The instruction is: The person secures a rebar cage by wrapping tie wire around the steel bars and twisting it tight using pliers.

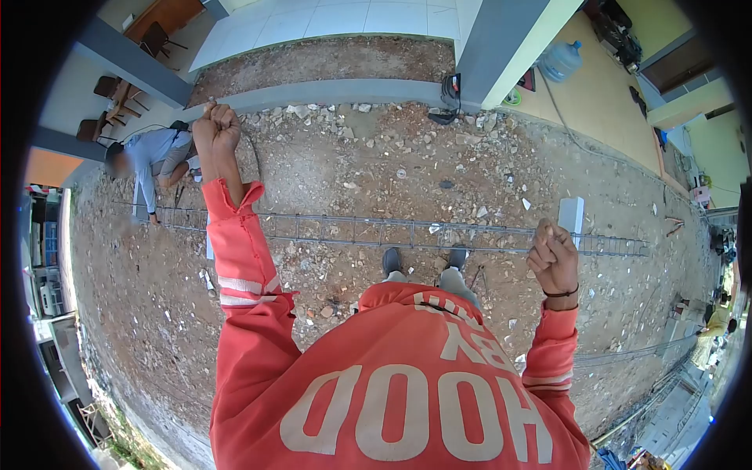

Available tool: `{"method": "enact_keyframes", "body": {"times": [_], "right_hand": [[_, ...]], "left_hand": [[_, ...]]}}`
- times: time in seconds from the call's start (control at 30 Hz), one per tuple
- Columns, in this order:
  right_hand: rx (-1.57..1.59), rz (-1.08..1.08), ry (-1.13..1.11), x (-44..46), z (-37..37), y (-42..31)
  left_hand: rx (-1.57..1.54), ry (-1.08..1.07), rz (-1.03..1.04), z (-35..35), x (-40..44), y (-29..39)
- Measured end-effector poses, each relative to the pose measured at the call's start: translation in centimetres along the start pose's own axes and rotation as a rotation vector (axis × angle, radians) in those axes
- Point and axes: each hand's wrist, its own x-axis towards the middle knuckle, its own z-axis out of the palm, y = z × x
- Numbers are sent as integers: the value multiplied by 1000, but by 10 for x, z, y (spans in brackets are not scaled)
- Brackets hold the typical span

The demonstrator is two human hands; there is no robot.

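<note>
My left hand (218,129) is raised at the upper left, its fingers curled into a fist. My right hand (553,257) is held up on the right, fingers closed with the thumb against them and a dark band on the wrist. Whatever either hand may hold does not show. Below them a long, narrow rebar cage (360,232) crosses the ground in front of my feet (392,260). In the picture my right hand overlaps the cage near its right end, but contact cannot be made out. Beside that hand a pale block (571,213) lies at the cage.
A crouching person (159,157) at the left reaches a hand to the cage's left end. Broken stones (352,133) litter the dirt. A grey pillar (498,48), a step (337,92) and a water jug (561,61) are beyond. Another person (717,323) is far right.
</note>
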Motion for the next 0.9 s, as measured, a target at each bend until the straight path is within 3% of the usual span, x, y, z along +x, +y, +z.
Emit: {"method": "enact_keyframes", "body": {"times": [0.03, 0.1, 0.17, 0.23, 0.3, 0.4, 0.47, 0.5, 0.57, 0.7, 0.77, 0.83, 0.9], "right_hand": [[5, 1, 0, -11, 14, 1], [-286, -229, -244, -29, 35, 8], [-282, -160, -322, -31, 31, 6], [-741, 38, -390, -21, 15, 0], [-818, 141, -303, -11, -13, 4], [-948, 225, -208, -9, -67, 11], [-1878, -15, 190, -16, -70, 12], [-1875, -19, 194, -13, -60, 6], [-1354, -250, 341, -4, -15, -14], [-1411, -846, 143, 33, 92, -2], [-1527, -917, 25, 52, 121, 14], [-1391, -890, -235, 76, 129, 43], [-883, -101, -596, 91, 115, 78]], "left_hand": [[14, 60, 17, -10, 6, 0], [8, 82, 50, -25, 17, -3], [-1, 95, 78, -29, 25, -10], [-91, -23, 88, -26, 26, -17], [-94, -96, 76, -16, 24, -23], [-26, -421, -33, 18, 6, -51], [32, -428, -53, 41, -9, -72], [94, -433, -73, 53, -18, -86], [162, -438, -92, 76, -41, -124], [218, -526, -317, 101, -85, -204], [232, -550, -381, 111, -107, -235], [187, -534, -475, 116, -123, -256], [197, -459, -392, 124, -122, -253]]}}
